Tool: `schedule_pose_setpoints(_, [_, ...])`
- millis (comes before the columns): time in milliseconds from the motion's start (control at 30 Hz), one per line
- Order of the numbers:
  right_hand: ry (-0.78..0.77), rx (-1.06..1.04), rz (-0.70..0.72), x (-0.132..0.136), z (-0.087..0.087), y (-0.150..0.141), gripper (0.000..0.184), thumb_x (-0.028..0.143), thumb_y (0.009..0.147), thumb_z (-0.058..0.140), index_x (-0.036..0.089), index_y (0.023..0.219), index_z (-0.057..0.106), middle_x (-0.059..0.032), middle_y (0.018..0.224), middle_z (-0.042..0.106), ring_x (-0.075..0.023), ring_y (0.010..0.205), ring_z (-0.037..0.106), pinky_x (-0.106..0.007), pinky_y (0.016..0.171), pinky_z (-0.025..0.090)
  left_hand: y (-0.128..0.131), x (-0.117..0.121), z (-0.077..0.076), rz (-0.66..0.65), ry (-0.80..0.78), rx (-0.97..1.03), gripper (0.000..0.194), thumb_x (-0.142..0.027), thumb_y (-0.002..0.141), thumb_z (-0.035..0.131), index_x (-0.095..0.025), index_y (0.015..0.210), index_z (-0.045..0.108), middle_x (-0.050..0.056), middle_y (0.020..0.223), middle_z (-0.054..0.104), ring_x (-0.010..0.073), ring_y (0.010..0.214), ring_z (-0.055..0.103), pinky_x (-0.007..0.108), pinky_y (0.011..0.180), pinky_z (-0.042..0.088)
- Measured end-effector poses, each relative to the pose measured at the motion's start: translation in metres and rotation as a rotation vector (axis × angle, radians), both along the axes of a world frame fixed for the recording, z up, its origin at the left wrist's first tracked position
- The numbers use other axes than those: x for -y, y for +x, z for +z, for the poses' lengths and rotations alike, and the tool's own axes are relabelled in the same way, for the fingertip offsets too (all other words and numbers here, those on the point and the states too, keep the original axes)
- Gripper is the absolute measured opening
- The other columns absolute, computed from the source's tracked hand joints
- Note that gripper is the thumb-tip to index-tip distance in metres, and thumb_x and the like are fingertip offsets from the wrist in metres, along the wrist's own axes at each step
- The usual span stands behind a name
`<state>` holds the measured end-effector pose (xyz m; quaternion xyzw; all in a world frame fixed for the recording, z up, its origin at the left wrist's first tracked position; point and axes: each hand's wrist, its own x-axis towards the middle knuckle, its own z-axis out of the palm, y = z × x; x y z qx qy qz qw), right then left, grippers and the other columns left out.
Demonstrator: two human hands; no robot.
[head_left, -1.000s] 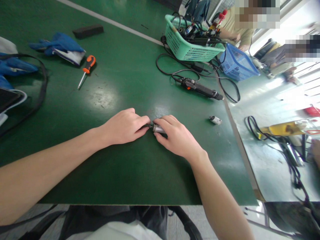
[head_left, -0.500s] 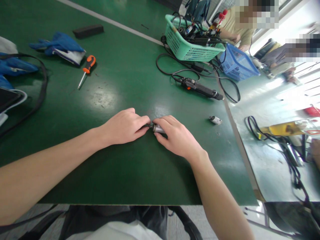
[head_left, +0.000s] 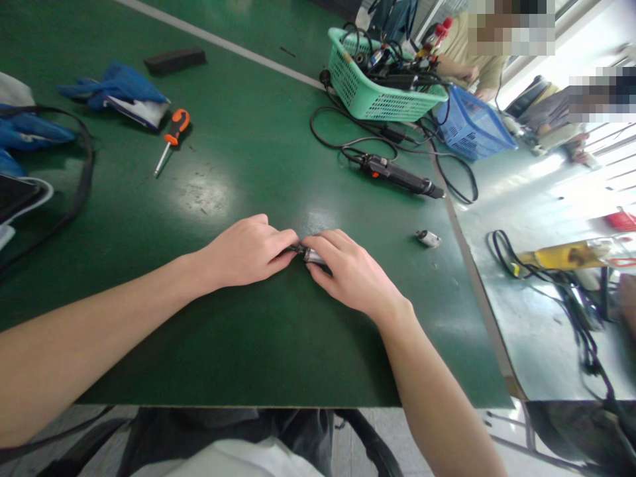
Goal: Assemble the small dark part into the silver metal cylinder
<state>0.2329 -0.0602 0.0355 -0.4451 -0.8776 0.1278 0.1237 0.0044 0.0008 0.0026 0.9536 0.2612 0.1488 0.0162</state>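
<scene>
My right hand (head_left: 350,265) is closed around a small silver cylinder (head_left: 314,256) that looks like a small electric motor, lying sideways just above or on the green table. Its dark end faces left and sticks out between thumb and fingers. My left hand (head_left: 258,250) pinches a thin dark piece (head_left: 293,249) that meets this end; most of it is hidden by the fingers, so I cannot tell its kind. A second silver motor (head_left: 428,238) lies on its side to the right, untouched.
An electric screwdriver (head_left: 400,177) with a looped cable lies beyond my hands. A green basket (head_left: 382,99) full of cables and a blue basket (head_left: 474,126) stand behind. An orange-handled screwdriver (head_left: 173,136), blue gloves (head_left: 119,93) and a dark block (head_left: 175,61) are far left. Co-workers sit right.
</scene>
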Motion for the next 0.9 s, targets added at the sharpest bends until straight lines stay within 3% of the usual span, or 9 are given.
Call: schedule_pose_setpoints(900, [-0.001, 0.002, 0.025, -0.0002, -0.0009, 0.0011, 0.029, 0.016, 0.102, 0.049, 0.021, 0.13, 0.058, -0.0112, 0.12, 0.065, -0.0272, 0.112, 0.059, -0.044, 0.1, 0.051, 0.0001, -0.0014, -0.0007, -0.009, -0.017, 0.0, 0.03, -0.032, 0.104, 0.044, -0.017, 0.097, 0.069, 0.004, 0.073, 0.072, 0.0198, 0.063, 0.062, 0.035, 0.071, 0.045])
